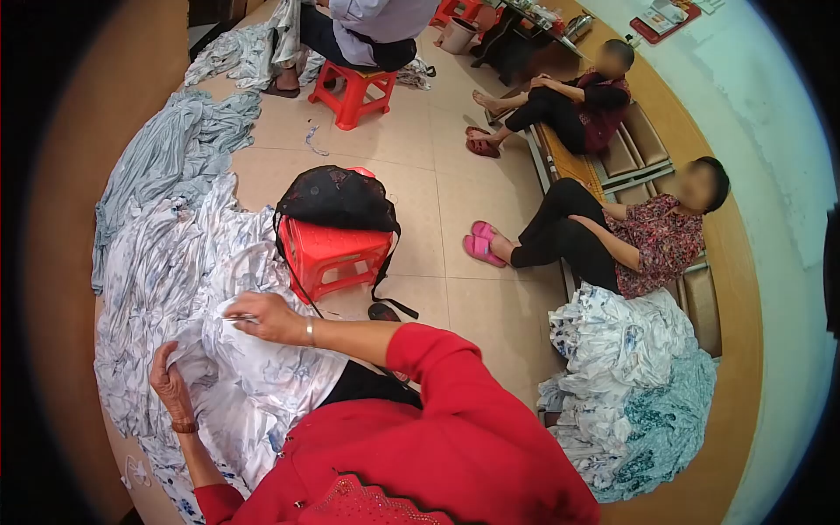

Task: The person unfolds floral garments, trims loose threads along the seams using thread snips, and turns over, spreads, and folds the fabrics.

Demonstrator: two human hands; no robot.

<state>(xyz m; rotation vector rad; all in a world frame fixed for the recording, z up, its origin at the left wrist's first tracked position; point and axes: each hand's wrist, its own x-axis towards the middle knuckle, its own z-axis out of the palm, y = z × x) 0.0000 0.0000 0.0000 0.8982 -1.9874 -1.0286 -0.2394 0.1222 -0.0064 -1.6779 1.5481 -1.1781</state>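
right hand (269,317): left of centre in the frame, fingers closed together on a small metal tool (238,318), just above the cloth; a pale bracelet rings the wrist.
left hand (171,385): lower left of the frame, fingers curled at the cloth's edge; whether they pinch it, i cannot tell.
white printed cloth (271,372): lower left of the frame, over the lap, running into a heap of similar cloth (153,280) at the left.
grey-blue cloth (179,131): upper left of the frame, bunched against the heap.
black bag (337,199): on a red plastic stool (337,254) near the centre, strap hanging down; its contents are hidden.
bin (458,37): top centre, pale, its contents too small to tell.
red tray (649,38): upper right of the frame, holding white items that look like papers.
wooden bench (735,324): right side of the frame, with two seated people and, at lower right, piled white printed garments (626,337) beside teal printed cloth (674,420).
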